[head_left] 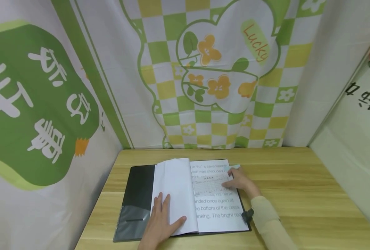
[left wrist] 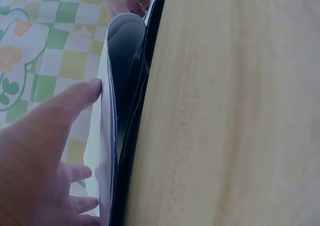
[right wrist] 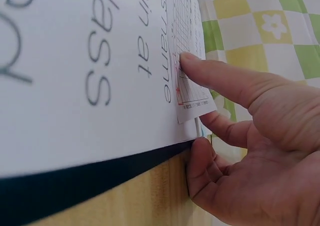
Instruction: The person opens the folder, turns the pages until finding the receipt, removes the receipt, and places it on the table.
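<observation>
A black folder [head_left: 141, 184] lies spread out on the wooden table, with white sheets inside. My left hand [head_left: 160, 222] rests on the blank white page [head_left: 177, 187], its fingers spread and fairly straight. From the side, in the left wrist view, this page bulges up in a loop beside the thumb. On the right lies a page with large printed text [head_left: 217, 208]. Across that page lies a small printed slip [right wrist: 192, 89] with a grid of lines. My right hand [right wrist: 260, 121] pinches its right end, thumb on top and index finger behind; the other fingers curl at the folder's edge.
A pale blue piece [head_left: 235, 167] sticks out at the folder's upper right. The wooden table [head_left: 303, 194] extends on both sides. A checked green and yellow curtain [head_left: 203, 128] hangs along its back edge, with printed cloths at left and right.
</observation>
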`<state>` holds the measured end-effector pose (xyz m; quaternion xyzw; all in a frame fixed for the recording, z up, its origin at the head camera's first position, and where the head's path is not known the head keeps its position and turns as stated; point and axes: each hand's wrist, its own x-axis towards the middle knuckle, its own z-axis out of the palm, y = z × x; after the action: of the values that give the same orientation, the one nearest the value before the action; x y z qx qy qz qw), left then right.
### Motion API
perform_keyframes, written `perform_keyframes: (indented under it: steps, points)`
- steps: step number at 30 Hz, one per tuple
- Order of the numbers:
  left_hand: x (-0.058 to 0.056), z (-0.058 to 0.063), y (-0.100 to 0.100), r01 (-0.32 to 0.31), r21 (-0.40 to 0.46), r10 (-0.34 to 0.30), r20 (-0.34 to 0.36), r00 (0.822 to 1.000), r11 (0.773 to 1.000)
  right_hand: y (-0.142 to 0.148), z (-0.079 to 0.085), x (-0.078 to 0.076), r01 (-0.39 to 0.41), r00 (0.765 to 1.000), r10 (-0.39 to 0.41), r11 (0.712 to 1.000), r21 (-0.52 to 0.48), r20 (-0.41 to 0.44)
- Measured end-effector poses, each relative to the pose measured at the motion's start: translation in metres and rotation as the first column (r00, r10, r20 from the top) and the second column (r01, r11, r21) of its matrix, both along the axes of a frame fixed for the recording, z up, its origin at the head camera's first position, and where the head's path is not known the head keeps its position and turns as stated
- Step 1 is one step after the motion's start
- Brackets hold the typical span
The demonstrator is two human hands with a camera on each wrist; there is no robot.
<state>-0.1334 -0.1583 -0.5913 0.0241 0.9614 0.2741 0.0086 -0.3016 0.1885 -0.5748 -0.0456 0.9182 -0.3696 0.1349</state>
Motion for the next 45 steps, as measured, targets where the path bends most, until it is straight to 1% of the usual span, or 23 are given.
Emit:
perform_keyframes:
  steps: [3, 8, 11, 14, 17, 21, 26, 32, 33, 37, 39, 41, 45]
  points:
    - [0.001, -0.001, 0.0, 0.004, 0.013, -0.004, 0.007, 1.0, 1.0, 0.001, -0.003, 0.003, 0.017, 1.0, -0.017, 1.0, -0.015, -0.021]
    - [0.002, -0.002, 0.0, 0.01, 0.004, -0.01, 0.007, 1.0, 1.0, -0.001, -0.007, 0.009, 0.044, 0.994, -0.052, 0.996, -0.077, -0.098]
    - [0.002, -0.002, 0.0, 0.015, -0.003, -0.015, 0.004, 1.0, 1.0, -0.003, -0.007, 0.011, 0.068, 0.988, -0.088, 0.986, -0.154, -0.129]
    - [0.002, -0.003, 0.0, 0.019, 0.001, -0.019, 0.005, 1.0, 1.0, -0.004, -0.005, 0.014, 0.101, 0.982, -0.133, 0.968, -0.229, -0.131]
    - [0.002, -0.004, 0.001, 0.02, 0.007, -0.02, 0.006, 1.0, 1.0, -0.004, -0.001, 0.017, 0.132, 0.978, -0.17, 0.952, -0.275, -0.119]
    - [0.003, -0.004, 0.002, 0.019, 0.009, -0.019, 0.012, 1.0, 1.0, -0.004, 0.006, 0.021, 0.146, 0.977, -0.189, 0.933, -0.329, -0.103]
    - [0.004, -0.001, 0.003, 0.018, 0.009, -0.018, 0.013, 1.0, 1.0, -0.003, 0.017, 0.029, 0.155, 0.981, -0.19, 0.887, -0.435, -0.038]
    - [0.003, 0.001, 0.008, 0.025, 0.016, -0.025, 0.01, 1.0, 1.0, 0.002, 0.028, 0.04, 0.187, 0.98, -0.192, 0.837, -0.514, 0.044]
    - [0.003, 0.001, 0.008, 0.026, 0.019, -0.026, 0.01, 1.0, 0.999, 0.004, 0.029, 0.042, 0.186, 0.981, -0.188, 0.831, -0.524, 0.049]
    - [0.003, 0.001, 0.01, 0.032, 0.019, -0.032, 0.013, 0.999, 0.999, 0.012, 0.034, 0.05, 0.18, 0.983, -0.172, 0.795, -0.58, 0.07]
    - [0.003, 0.001, 0.01, 0.038, 0.012, -0.038, 0.009, 0.999, 0.999, 0.016, 0.036, 0.055, 0.165, 0.985, -0.157, 0.785, -0.597, 0.066]
    - [0.003, 0.003, 0.01, 0.037, -0.001, -0.037, 0.007, 0.999, 0.999, 0.02, 0.038, 0.06, 0.166, 0.985, -0.154, 0.773, -0.612, 0.073]
    - [0.004, 0.005, 0.012, 0.025, -0.032, -0.025, 0.003, 1.0, 0.999, 0.031, 0.04, 0.071, 0.179, 0.984, -0.154, 0.778, -0.602, 0.093]
